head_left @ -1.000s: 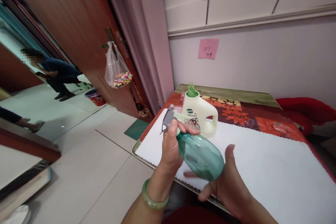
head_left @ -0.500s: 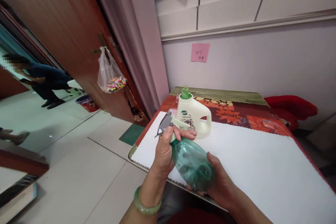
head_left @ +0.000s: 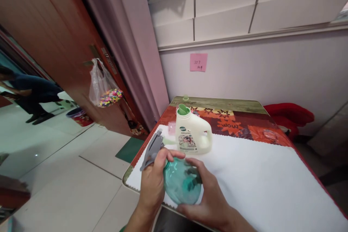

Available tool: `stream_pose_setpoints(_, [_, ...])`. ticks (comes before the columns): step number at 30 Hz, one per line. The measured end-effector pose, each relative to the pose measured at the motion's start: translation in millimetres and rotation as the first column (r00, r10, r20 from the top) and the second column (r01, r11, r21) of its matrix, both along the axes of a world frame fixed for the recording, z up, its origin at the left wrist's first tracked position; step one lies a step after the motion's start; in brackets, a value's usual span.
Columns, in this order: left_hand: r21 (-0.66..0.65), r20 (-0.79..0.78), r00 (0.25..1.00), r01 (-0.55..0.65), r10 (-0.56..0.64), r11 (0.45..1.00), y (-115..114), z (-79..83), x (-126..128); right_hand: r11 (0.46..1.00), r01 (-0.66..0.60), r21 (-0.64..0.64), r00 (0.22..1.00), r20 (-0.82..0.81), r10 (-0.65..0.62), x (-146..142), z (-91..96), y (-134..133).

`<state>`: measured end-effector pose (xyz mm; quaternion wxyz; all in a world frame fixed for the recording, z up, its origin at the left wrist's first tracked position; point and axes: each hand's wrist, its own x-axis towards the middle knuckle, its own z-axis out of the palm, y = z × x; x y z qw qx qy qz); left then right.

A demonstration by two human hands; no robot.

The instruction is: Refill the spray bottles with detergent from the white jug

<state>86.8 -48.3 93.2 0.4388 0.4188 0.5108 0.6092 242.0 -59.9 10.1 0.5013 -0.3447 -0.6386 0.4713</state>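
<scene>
I hold a teal see-through spray bottle (head_left: pixel 179 185) over the near left corner of the table. My left hand (head_left: pixel 153 188) is wrapped round its neck, just below the grey trigger head (head_left: pixel 152 149). My right hand (head_left: pixel 206 195) is curled round the bottle's round body from the right. Just beyond it, a cream detergent jug (head_left: pixel 191 135) with a green cap stands upright on a white cloth (head_left: pixel 258 174).
The table (head_left: pixel 225 103) has an orange patterned cover and stands against a wall with a pink sticky note (head_left: pixel 198 61). A plastic bag (head_left: pixel 104 88) hangs on the wooden door at left. Another person (head_left: pixel 29 92) bends over in the far left. Red cushion (head_left: pixel 289 114) at right.
The bottle has tipped more upright and come nearer to me. My right hand moved from under its base to round its body. The view has shifted up and right.
</scene>
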Motion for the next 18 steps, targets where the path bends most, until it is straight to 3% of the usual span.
stream_pose_setpoints(3, [-0.031, -0.08, 0.986, 0.146, -0.148, 0.989, -2, 2.8, -6, 0.961, -0.261, -0.091, 0.943, -0.237, 0.234, 0, 7.6, 8])
stream_pose_setpoints(6, [-0.019, -0.097, 0.963, 0.251, -0.252, 0.968, 1, 1.4, -13, 0.904, -0.407, -0.134, 0.87, -0.358, 0.339, 4, 6.8, 16])
stream_pose_setpoints(10, [-0.014, -0.063, 0.96, 0.272, -0.272, 0.962, 8, -2.7, -19, 0.892, -0.434, -0.126, 0.857, -0.363, 0.366, 8, 3.5, 27])
stream_pose_setpoints(13, [-0.008, -0.051, 0.963, 0.264, -0.264, 0.965, 13, -11.0, -21, 0.902, -0.413, -0.125, 0.85, -0.409, 0.333, 10, 12.9, 35])
stream_pose_setpoints(18, [-0.183, 0.027, 0.973, 0.23, -0.229, 0.956, 10, -40.7, -15, 0.938, -0.344, -0.036, 0.873, -0.38, 0.305, 11, 23.0, 48])
